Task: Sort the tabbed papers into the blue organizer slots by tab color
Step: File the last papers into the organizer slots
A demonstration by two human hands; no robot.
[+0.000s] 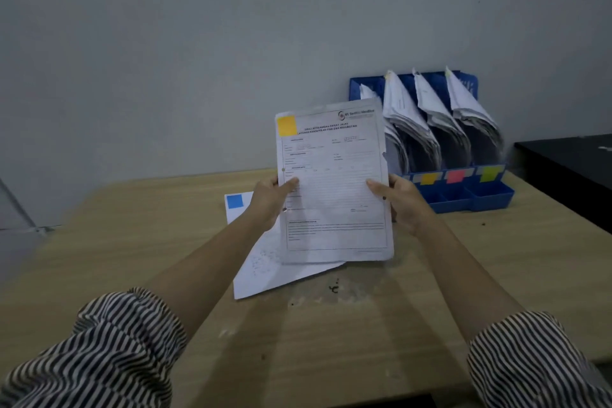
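A: Both hands up. Left hand (270,197) and right hand (405,200) pinch a printed form (332,185) by its side edges, yellow tab (286,125) at its top left corner.

B: Below it?

A: Blue-tabbed sheet (265,262) flat on the wooden table (132,258). Blue organizer (463,195) far right, slots stuffed with papers.

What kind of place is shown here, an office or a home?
Probably an office or clinic records desk: a blue organizer packed with filed papers, a printed form with a yellow tab held in both hands, on a plain wooden table.
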